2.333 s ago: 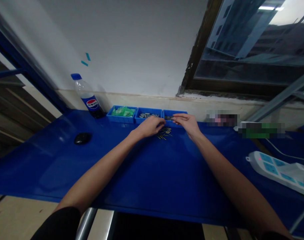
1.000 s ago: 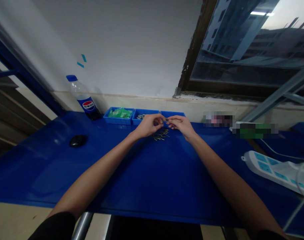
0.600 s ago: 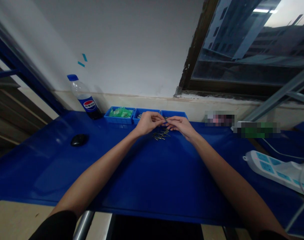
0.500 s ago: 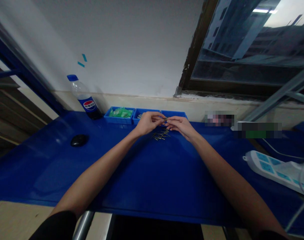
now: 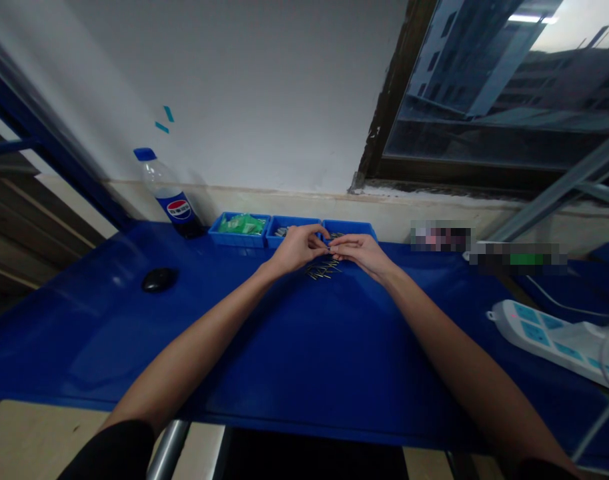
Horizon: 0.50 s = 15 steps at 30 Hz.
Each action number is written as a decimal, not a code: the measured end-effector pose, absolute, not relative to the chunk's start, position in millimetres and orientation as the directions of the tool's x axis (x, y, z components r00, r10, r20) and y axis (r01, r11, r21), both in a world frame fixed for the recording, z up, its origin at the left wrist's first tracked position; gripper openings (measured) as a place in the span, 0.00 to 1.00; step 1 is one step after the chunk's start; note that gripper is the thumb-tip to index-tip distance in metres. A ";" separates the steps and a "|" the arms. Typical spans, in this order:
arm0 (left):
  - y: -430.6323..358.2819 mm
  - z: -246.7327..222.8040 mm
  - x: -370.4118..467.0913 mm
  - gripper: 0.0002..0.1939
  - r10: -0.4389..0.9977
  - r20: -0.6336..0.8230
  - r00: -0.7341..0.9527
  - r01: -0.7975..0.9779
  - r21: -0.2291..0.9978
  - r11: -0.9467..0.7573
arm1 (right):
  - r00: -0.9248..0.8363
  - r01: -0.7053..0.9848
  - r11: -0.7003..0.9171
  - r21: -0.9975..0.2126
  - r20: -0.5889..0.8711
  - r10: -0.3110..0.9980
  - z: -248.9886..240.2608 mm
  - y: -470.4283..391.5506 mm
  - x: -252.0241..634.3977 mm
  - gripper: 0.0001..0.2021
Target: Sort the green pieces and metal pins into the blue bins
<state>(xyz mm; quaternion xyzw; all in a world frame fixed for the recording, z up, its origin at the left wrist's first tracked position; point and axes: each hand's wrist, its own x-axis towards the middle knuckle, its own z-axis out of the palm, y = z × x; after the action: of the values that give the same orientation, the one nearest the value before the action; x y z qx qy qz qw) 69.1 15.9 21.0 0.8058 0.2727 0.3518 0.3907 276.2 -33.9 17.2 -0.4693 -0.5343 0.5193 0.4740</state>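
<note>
My left hand (image 5: 300, 247) and my right hand (image 5: 363, 255) meet fingertip to fingertip over the blue table. Thumb and fingers are pinched together on both; whatever lies between them is too small to make out. Just below the fingertips lies a loose pile of thin, brass-coloured metal pins or screws (image 5: 323, 269), partly covered by the hands. Behind my right hand stands a blue bin (image 5: 357, 228) with similar thin pieces in it. My left hand partly hides the middle blue bin (image 5: 297, 221), which contains greyish pieces.
A left blue bin (image 5: 238, 243) holds green packets (image 5: 244, 224). Beside it stands a cola bottle (image 5: 177, 203), with a black mouse (image 5: 158, 280) nearer me. On the right lie a white power strip (image 5: 544, 333) with cables and blurred-out items. A wall borders the table's back.
Both hands stay nearly in place, with small finger shifts. Brassy pieces that showed between the fingertips are no longer visible there. More of the right bin's contents shows above my fingers.
</note>
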 end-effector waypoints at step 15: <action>9.6 -0.8 78.2 0.32 0.369 0.182 0.912 0.326 0.227 -0.918 | 0.146 0.067 0.073 -0.995 0.082 0.986 21.4 -26.6 285.5 0.15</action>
<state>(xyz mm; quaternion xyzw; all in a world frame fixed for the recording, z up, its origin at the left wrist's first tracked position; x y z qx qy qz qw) 78.2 9.6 -0.8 0.9729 0.1786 0.1112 0.0962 285.5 -26.6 21.4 -0.5311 -0.4954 0.4259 0.5396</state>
